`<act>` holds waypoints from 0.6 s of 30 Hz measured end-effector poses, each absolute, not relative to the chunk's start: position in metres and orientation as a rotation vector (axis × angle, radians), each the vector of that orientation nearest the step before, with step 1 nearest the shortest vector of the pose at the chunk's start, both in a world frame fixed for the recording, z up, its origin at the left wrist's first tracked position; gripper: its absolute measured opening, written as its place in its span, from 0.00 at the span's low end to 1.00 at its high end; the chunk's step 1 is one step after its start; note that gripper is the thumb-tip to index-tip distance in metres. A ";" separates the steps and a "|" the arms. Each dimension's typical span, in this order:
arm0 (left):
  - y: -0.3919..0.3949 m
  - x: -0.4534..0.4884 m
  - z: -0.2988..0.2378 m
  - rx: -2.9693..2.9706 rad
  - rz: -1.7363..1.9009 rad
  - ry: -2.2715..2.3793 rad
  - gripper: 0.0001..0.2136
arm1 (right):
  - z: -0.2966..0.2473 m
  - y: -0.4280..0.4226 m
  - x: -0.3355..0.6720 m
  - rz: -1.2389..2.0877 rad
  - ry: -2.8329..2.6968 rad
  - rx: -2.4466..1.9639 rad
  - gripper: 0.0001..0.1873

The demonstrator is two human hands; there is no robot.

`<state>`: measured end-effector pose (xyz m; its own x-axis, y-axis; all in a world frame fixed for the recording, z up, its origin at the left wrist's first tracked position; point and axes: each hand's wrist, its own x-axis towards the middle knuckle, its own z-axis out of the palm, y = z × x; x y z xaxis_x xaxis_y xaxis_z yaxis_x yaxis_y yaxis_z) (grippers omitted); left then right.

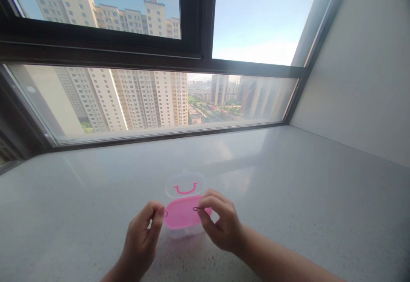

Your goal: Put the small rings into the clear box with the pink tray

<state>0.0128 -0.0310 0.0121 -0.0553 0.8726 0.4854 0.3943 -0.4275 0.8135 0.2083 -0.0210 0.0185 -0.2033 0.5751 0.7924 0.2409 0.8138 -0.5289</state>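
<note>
My left hand (144,231) is closed, thumb and forefinger pinching a small dark loop (165,214) at the left end of a plastic box. A second thin dark loop (195,208) sticks out from the pinched fingertips of my right hand (221,220), above the box's pink tray (182,213). Whether the loops are hair ties or something else is too small to tell. The tray sits in the top of the clear box (184,232). Its clear lid (171,184) with a pink handle (185,192) lies tipped back behind it. My right fingers cover the tray's right end.
The box stands on a pale speckled ledge (128,175). Behind the ledge runs a dark-framed window (205,65) with tall buildings outside. A white wall (358,81) bounds the right side.
</note>
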 end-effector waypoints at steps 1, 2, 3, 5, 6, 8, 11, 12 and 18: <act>-0.031 0.013 0.012 1.793 1.499 1.347 0.14 | 0.018 -0.021 0.208 0.345 -1.787 -0.628 0.05; -0.030 0.012 0.011 1.789 1.504 1.347 0.14 | 0.018 -0.021 0.208 0.347 -1.787 -0.629 0.06; -0.030 0.012 0.011 1.785 1.507 1.344 0.14 | 0.018 -0.021 0.208 0.349 -1.787 -0.629 0.06; -0.029 0.011 0.010 1.780 1.509 1.335 0.14 | 0.017 -0.021 0.208 0.352 -1.785 -0.628 0.06; -0.029 0.011 0.009 1.780 1.510 1.332 0.14 | 0.017 -0.021 0.208 0.353 -1.784 -0.627 0.06; -0.028 0.010 0.008 1.782 1.513 1.326 0.14 | 0.018 -0.021 0.207 0.354 -1.780 -0.625 0.06; -0.028 0.009 0.007 1.775 1.511 1.313 0.14 | 0.018 -0.021 0.207 0.353 -1.780 -0.627 0.06; -0.028 0.009 0.007 1.769 1.507 1.306 0.14 | 0.019 -0.021 0.207 0.355 -1.782 -0.629 0.06; -0.028 0.009 0.006 1.731 1.490 1.296 0.14 | 0.019 -0.022 0.207 0.353 -1.773 -0.634 0.06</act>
<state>0.0090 -0.0279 0.0058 -0.0575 0.8879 0.4565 0.3289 -0.4149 0.8484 0.2071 -0.0216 0.0192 -0.1919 0.5830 0.7895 0.2366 0.8082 -0.5393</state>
